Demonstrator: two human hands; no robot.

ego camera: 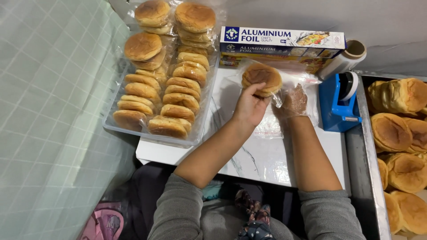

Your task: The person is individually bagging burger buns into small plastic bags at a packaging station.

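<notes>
Bun (261, 78) half-bagged, right hand (293, 103) behind plastic

My left hand (250, 106) grips a round brown bun (261, 78) at its near edge, my fingers (258, 90) curled onto its top. My right hand (293, 103) sits inside a clear plastic bag (291, 82) just beside the bun, the film bunched around it. Both rest over my white marbled bench (262, 155). To my left a clear tray (116, 129) holds wrapped buns (171, 95) in two rows. Beyond the bun lies a long foil box (282, 42), with a roll of film (344, 60) and a blue tape dispenser (339, 103) at its right. Far right, a metal tray (365, 169) holds bare buns (400, 133).
</notes>
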